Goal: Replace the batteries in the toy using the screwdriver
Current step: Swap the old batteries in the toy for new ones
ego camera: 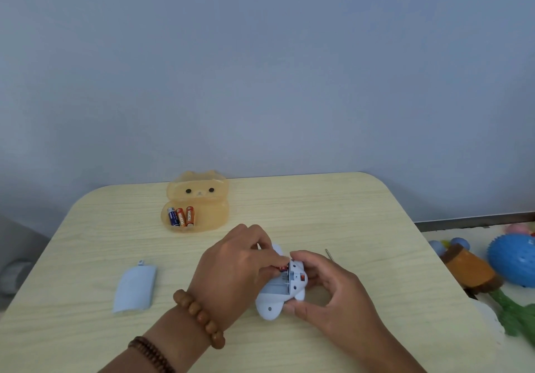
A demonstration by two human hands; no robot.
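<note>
A pale blue toy (279, 294) lies underside up near the table's front middle, its battery compartment uncovered. My right hand (333, 291) grips the toy's right side with thumb and curled fingers. My left hand (234, 268) pinches a red battery (282, 268) at the compartment's far end. The blue battery cover (133, 288) lies flat to the left. Behind my right hand only the metal tip of the screwdriver (328, 254) shows. An orange bear-shaped box (199, 199) at the back stands open and holds three batteries (181, 216).
The wooden table (289, 204) has rounded far corners and a wall behind it. Off its right edge lie other toys: a blue spiky ball (512, 257), a brown and green plush (474, 271).
</note>
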